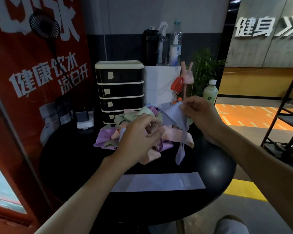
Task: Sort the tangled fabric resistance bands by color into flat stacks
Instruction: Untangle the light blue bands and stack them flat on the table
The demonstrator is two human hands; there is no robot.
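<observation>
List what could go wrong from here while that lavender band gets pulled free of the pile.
1. The lavender band pinched by the right hand trails into the tangled pile; a hard pull may drag pink bands off the table.
2. The flat band lies near the table's front edge, partly under the left forearm, which could sweep it off.
3. The green bottle just behind the right hand could be knocked over.

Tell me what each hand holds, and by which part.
Right hand pinches the lavender band by its raised upper edge; the rest hangs over the pile. Left hand curls into the pile; its hold cannot be told.
</observation>
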